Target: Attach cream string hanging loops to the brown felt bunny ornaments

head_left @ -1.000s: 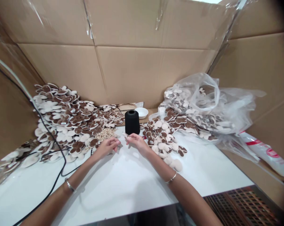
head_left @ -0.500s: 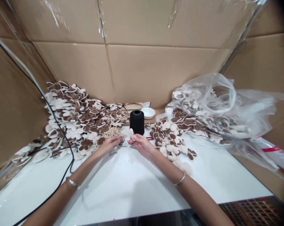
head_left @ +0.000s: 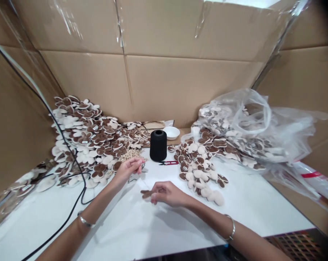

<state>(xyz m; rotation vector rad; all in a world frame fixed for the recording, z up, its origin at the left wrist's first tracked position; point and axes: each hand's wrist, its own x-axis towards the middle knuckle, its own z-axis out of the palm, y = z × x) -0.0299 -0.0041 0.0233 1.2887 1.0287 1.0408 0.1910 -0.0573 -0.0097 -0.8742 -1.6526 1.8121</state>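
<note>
My right hand (head_left: 169, 194) pinches a brown flower-shaped felt piece (head_left: 146, 193) between thumb and fingers, just above the white table. To its upper left, my left hand (head_left: 129, 168) is closed in a pinch beside a heap of short beige cords (head_left: 131, 154); whatever its fingertips grip is too small to name. A black cone of thread (head_left: 158, 145) stands upright beyond both hands. Red-handled thread snips (head_left: 169, 163) lie at its foot. Right of them spreads a pile of brown and cream flower pieces (head_left: 199, 165), some with cords on them.
A larger heap of flower pieces (head_left: 84, 137) fills the back left. A clear plastic bag (head_left: 256, 123) with more pieces lies at the back right. Behind the cone is a white bowl (head_left: 171, 133). Black cable (head_left: 83, 181) crosses the table's left side; cardboard walls (head_left: 164, 83) enclose it.
My right hand has come down and nearer to me, and the brown flower piece now shows in it. My left hand has shifted only slightly. The thread snips are now more fully visible.
</note>
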